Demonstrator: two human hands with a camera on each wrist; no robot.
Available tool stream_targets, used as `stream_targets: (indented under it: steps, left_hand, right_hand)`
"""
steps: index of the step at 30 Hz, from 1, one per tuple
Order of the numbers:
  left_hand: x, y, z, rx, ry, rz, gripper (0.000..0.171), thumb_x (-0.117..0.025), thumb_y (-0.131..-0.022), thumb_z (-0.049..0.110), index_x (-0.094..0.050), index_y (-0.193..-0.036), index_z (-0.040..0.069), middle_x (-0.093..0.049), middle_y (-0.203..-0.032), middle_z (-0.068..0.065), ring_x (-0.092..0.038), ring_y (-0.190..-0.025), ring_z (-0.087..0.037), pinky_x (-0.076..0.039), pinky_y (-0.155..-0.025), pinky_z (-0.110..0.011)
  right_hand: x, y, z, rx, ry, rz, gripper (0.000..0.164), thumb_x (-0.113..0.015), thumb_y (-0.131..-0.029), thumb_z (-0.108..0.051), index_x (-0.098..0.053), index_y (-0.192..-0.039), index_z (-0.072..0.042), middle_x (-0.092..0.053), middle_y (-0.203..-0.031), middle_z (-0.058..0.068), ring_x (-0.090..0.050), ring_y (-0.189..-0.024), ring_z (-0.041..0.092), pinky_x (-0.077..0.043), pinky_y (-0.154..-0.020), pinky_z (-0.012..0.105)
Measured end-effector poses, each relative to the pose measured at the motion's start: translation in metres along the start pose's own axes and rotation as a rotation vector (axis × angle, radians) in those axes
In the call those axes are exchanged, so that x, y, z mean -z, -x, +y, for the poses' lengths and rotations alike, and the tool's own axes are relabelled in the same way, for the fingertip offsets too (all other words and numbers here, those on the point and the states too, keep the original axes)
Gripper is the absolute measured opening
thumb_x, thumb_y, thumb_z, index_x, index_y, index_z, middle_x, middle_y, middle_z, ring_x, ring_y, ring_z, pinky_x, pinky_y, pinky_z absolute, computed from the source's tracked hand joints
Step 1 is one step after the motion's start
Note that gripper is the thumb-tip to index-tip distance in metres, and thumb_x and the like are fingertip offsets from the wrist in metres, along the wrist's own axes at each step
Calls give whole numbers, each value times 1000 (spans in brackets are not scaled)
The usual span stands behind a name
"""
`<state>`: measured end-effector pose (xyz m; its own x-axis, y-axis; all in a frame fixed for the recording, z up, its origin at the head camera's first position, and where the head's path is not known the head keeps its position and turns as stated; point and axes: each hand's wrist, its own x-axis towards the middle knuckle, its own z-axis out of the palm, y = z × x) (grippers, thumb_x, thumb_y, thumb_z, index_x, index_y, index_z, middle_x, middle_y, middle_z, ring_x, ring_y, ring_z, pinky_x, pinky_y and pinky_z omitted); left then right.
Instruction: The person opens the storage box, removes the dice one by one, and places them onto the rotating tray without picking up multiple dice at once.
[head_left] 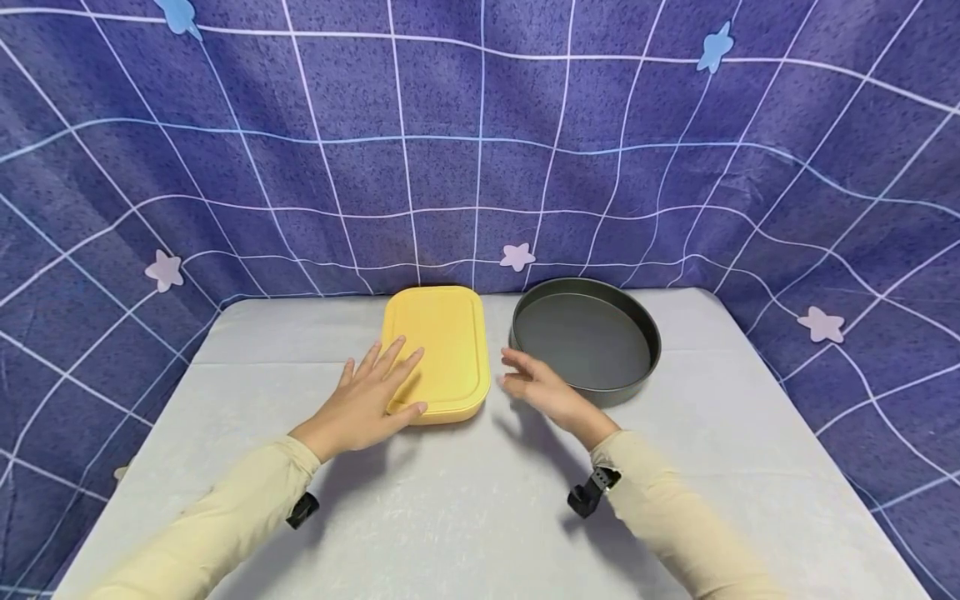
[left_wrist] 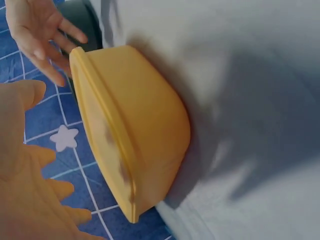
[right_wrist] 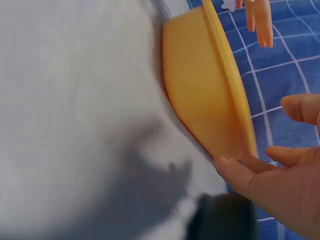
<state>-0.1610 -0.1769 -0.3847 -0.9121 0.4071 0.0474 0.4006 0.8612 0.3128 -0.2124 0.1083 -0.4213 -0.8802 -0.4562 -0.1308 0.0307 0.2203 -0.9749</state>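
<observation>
A yellow lidded food container (head_left: 441,346) lies on the table, its deep side wall (left_wrist: 145,115) showing in the left wrist view. Over its left edge my left hand (head_left: 367,408) is spread, fingers apart and holding nothing; in the left wrist view it hovers above the lid (left_wrist: 100,135). My right hand (head_left: 551,396) is beside the container's right side, fingers loosely extended. The right wrist view has its fingertips (right_wrist: 230,167) right at the container's end. To the right stands a round dark grey baking pan (head_left: 585,333), partly overlapped by the right hand.
A pale grey cloth covers the table (head_left: 465,517). Behind and at both sides hangs a blue gridded curtain (head_left: 442,175) with star shapes. Black wrist cameras (head_left: 592,492) sit on both sleeves.
</observation>
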Motion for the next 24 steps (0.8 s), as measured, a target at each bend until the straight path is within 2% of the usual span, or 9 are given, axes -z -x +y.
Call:
stream_targets:
  steps: [4, 8, 12, 18, 23, 24]
  left_hand:
    - [-4, 0, 1, -11, -4, -9, 73, -53, -93, 51, -23, -153, 21, -9, -160, -11, -9, -143, -47, -6, -104, -74]
    - [-8, 0, 1, -16, -6, -20, 73, -54, -93, 49, -24, -153, 20, -9, -161, -10, -10, -142, -47, -6, -104, -74]
    - [-12, 0, 2, -21, -5, -23, 74, -57, -93, 47, -24, -153, 19, -11, -160, -12, -12, -142, -48, -9, -104, -74]
    - [-20, -3, 6, -31, 18, -23, 75, -60, -91, 44, -26, -152, 16, -19, -158, -16, -20, -139, -48, -17, -105, -71]
    - [-31, -6, 9, -69, -4, 32, 64, -64, -90, 40, -45, -143, 9, -37, -148, -23, -33, -134, -48, -25, -106, -64]
    - [-34, -6, 9, -80, -20, 53, 61, -64, -90, 40, -48, -140, 7, -41, -145, -24, -36, -132, -48, -30, -104, -63]
  right_hand:
    - [-12, -8, 8, -157, -266, -17, 62, -52, -93, 1, -25, -148, 3, -33, -146, 26, -48, -123, 38, -38, -104, 52]
    - [-17, -10, 12, -211, -418, -10, 61, -52, -89, 8, -31, -146, 0, -41, -138, 21, -58, -107, 28, -43, -100, 49]
    - [-17, -9, 12, -214, -486, -22, 61, -49, -88, 11, -32, -145, 0, -43, -138, 20, -58, -102, 22, -45, -99, 47]
    - [-16, -7, 14, -209, -584, -72, 65, -43, -85, 15, -28, -146, 1, -38, -145, 26, -53, -118, 32, -41, -102, 48]
    - [-16, -6, 17, -195, -603, -86, 66, -41, -83, 16, -28, -147, 1, -37, -146, 26, -53, -119, 31, -42, -102, 47]
    - [-16, -6, 18, -193, -605, -83, 66, -42, -84, 16, -28, -147, 1, -38, -146, 26, -54, -117, 30, -43, -102, 46]
